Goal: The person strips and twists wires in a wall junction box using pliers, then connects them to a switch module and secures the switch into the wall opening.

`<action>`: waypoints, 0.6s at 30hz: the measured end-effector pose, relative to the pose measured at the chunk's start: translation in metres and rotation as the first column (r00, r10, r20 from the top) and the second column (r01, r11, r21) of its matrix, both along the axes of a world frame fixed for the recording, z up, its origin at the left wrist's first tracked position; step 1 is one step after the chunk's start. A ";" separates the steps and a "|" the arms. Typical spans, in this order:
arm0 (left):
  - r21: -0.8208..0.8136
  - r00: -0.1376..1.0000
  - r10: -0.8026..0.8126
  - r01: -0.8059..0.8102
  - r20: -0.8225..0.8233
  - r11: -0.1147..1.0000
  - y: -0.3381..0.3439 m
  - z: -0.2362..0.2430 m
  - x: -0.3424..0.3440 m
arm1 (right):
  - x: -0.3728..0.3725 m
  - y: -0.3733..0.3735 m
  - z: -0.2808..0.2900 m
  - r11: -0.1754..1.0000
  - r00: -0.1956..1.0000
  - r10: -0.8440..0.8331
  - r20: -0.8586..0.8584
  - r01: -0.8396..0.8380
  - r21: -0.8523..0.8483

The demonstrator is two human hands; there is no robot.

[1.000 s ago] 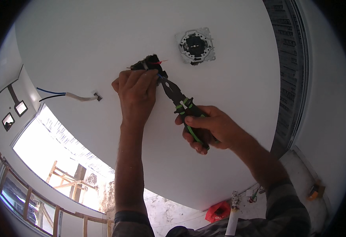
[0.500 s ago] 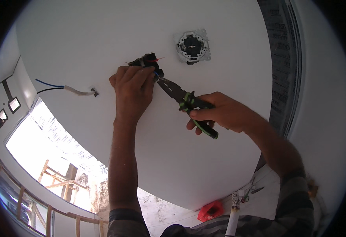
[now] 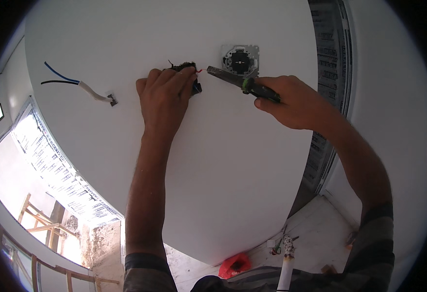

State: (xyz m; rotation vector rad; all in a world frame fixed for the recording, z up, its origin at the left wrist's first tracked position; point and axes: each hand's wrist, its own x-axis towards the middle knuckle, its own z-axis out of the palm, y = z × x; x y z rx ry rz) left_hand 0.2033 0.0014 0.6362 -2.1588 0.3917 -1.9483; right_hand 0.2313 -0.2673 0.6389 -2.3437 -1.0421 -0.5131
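Note:
My left hand [image 3: 164, 100] is closed at the wall, its fingertips pinching a black electrical fitting [image 3: 197, 88] that they mostly hide. A short red wire [image 3: 199, 71] with a pale tip pokes out to the right of those fingers. Black-and-green pliers [image 3: 228, 77] are gripped in my right hand [image 3: 291, 102], with the jaws pointing left, close to the red wire's tip. Whether the jaws touch the wire, I cannot tell. A bit of blue shows on the fitting below my left fingertips.
An uncovered socket insert [image 3: 240, 62] with a metal frame sits on the white wall [image 3: 223, 185]. At left, a pale cable [image 3: 94, 98] with blue and black wires sticks out. A red bag [image 3: 234, 265] lies on the floor; a cigarette [image 3: 285, 272] juts up from the lower edge.
The pliers have gone from the blue wire below my left fingers up and right to beside the red wire, now lying flatter. My left hand stays at the fitting; the view has shifted slightly.

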 end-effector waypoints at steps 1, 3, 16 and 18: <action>0.004 1.000 0.016 -0.016 0.000 1.000 0.000 0.000 0.001 | 0.002 0.001 0.001 1.000 1.000 0.000 0.015 0.000 -0.010; 0.006 0.999 0.031 -0.031 0.009 0.999 0.000 0.001 0.002 | 0.006 0.001 0.004 1.000 0.999 0.000 0.045 0.001 -0.031; 0.042 0.996 0.088 -0.089 0.014 0.995 0.009 -0.001 0.007 | -0.024 0.009 0.016 0.963 0.987 -0.160 -0.023 0.151 -0.222; 0.060 0.994 0.103 -0.104 0.023 0.993 0.010 -0.001 0.006 | -0.023 0.010 0.011 0.958 0.986 -0.162 0.035 0.166 -0.235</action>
